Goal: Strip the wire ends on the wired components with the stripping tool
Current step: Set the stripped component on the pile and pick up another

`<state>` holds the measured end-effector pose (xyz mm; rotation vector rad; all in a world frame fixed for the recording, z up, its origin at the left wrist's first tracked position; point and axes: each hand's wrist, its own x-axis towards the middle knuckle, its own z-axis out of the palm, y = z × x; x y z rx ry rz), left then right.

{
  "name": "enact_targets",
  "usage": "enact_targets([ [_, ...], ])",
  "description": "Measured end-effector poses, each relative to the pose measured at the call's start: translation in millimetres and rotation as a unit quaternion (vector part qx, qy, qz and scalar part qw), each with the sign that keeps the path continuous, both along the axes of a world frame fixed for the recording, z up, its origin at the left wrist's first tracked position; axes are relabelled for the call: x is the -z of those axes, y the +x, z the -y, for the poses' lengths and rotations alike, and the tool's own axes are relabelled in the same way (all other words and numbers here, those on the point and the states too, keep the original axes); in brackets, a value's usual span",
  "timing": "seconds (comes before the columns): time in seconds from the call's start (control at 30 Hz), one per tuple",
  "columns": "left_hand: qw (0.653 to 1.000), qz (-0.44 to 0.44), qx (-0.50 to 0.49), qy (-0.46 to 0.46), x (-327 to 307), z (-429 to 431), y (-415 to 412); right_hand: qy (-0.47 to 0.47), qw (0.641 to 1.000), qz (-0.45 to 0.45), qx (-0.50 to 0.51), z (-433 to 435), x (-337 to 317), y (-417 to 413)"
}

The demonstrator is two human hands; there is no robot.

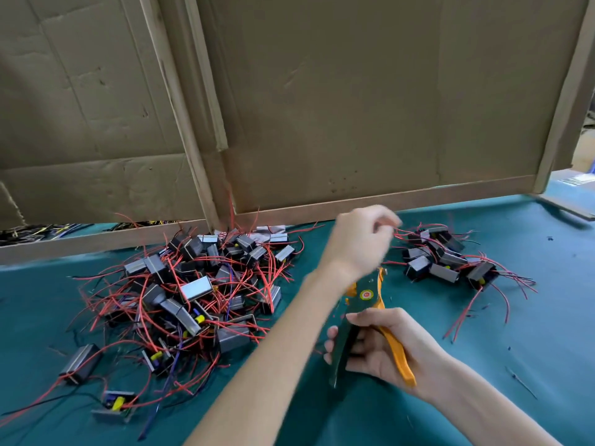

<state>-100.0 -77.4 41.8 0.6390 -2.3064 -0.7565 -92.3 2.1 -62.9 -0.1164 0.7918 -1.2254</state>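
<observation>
Two piles of wired components lie on the desk (531, 365), the larger pile (193, 294) left, the smaller pile (450, 259) right; between them the right hand (383, 346) grips the stripping tool (365, 294), the blurred left hand (360, 243) pinches a red wire (402, 233)

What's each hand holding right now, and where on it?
The right hand grips the stripping tool by its green and orange handles. The left hand is blurred, fingers curled at a red wire; whether it holds it cannot be told.
</observation>
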Motion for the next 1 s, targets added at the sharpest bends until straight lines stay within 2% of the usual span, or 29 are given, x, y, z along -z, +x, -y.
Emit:
enact_targets([
  [0.03,0.997,0.053,-0.05,-0.022,1,15,20,-0.048,0.998,-0.045,-0.014,-13,-11,-17],
  [0.07,0.985,0.132,-0.1,-0.039,3,29,39,-0.093,0.992,-0.082,0.018,-21,-16,-38],
  [0.17,0.909,0.357,-0.193,-0.09,21,51,93,-0.072,0.992,-0.103,0.032,-20,-22,-44],
  [0.2,0.888,0.398,-0.199,-0.116,29,50,103,-0.095,0.989,-0.109,0.005,-21,-20,-36],
  [0.27,0.864,0.427,-0.207,-0.167,44,48,113,-0.099,0.99,-0.093,0.025,-22,-21,-38],
  [0.37,0.845,0.414,-0.242,-0.239,53,50,113,-0.085,0.99,-0.107,0.027,-22,-23,-39],
  [0.57,0.821,0.429,-0.281,-0.252,64,54,109,-0.071,0.993,-0.091,0.038,-20,-23,-41],
  [0.7,0.867,0.379,-0.265,-0.186,60,58,111,-0.076,0.992,-0.097,0.04,-22,-25,-40],
  [0.87,0.945,0.209,-0.238,-0.085,29,55,123,-0.076,0.991,-0.108,0.036,-23,-26,-41],
  [0.93,0.953,0.161,-0.245,-0.077,18,58,130,-0.072,0.991,-0.108,0.04,-22,-26,-41],
  [1.0,0.952,0.157,-0.248,-0.087,13,62,136,-0.07,0.991,-0.105,0.044,-22,-26,-40],
])
